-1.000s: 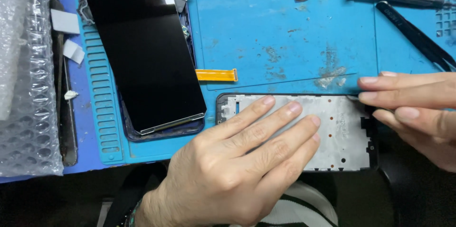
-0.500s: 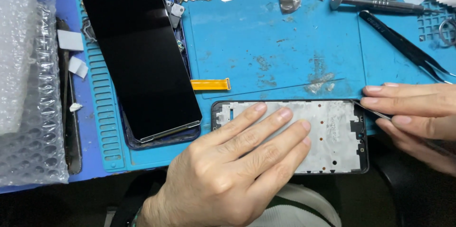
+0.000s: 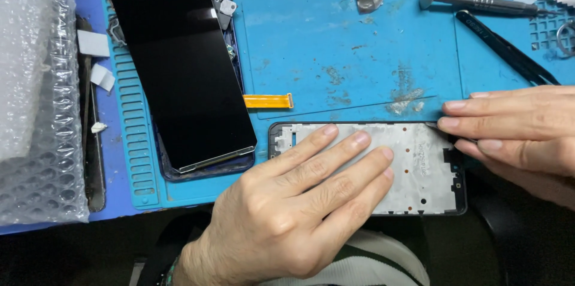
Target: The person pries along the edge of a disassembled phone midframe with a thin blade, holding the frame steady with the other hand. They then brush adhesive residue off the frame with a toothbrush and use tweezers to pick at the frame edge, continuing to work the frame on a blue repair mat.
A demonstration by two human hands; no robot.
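The left hand (image 3: 299,202) lies flat, fingers spread, on the phone mid-frame (image 3: 419,166) — a dark-rimmed plate with a pale metal face, lying in the lower middle of the frame at the front edge of the blue work mat (image 3: 359,58). That hand grips nothing; it only presses the plate down. The right hand (image 3: 521,130) comes in from the right edge with its fingers pinched close together at the frame's upper right corner. A thin dark tip (image 3: 432,125) shows just past the fingertips and touches the frame's rim; how much of a tool the hand holds I cannot tell, since the fingers hide the rest.

By my judgement the step in hand is work along the frame's edge — scraping or picking at the rim while the other hand steadies it. The next move, as it looks from here, calls for a light, shallow angle at the rim and firm pressure from the flat hand so the plate does not slide off the mat.

In the upper left lies a black phone screen (image 3: 179,64) on a blue housing, with an orange flex cable (image 3: 268,101) sticking out toward the middle. Black tweezers (image 3: 509,52) and a screwdriver (image 3: 479,3) lie at the upper right, and bubble wrap (image 3: 36,112) fills the left edge.
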